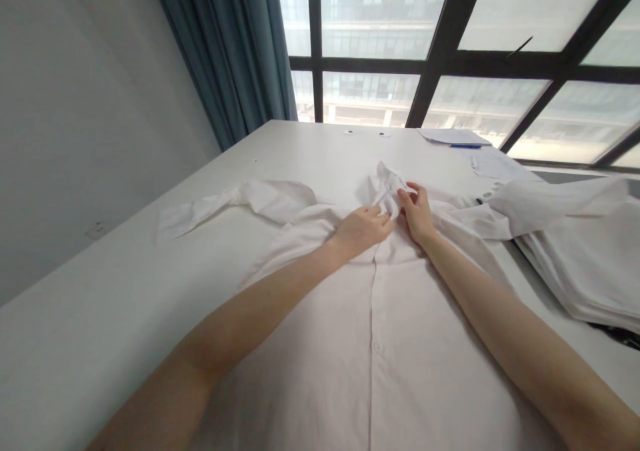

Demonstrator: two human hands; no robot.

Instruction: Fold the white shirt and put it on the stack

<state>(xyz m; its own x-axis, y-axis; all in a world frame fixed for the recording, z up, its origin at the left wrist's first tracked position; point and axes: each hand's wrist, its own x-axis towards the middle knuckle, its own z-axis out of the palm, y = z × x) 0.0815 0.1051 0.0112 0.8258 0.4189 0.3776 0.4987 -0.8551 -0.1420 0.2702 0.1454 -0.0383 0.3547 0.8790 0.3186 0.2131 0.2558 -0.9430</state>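
Note:
A white button-up shirt [380,331] lies front up on the white table [100,304], its button placket running toward me and one sleeve [225,204] stretched out to the left. Both arms reach to the collar [387,184] at the far end of the shirt. My left hand [363,228] rests on the shirt just below the collar, its fingers pinching the cloth at the neck. My right hand [417,211] is closed on the collar from the right, and its thumb and fingers grip the raised fabric. The two hands almost touch.
A pile of more white garments [575,251] lies at the right of the table. Papers [453,136] and a blue pen [465,146] sit at the far edge by the window. A grey wall runs on the left, and a blue curtain [225,51] hangs in the corner.

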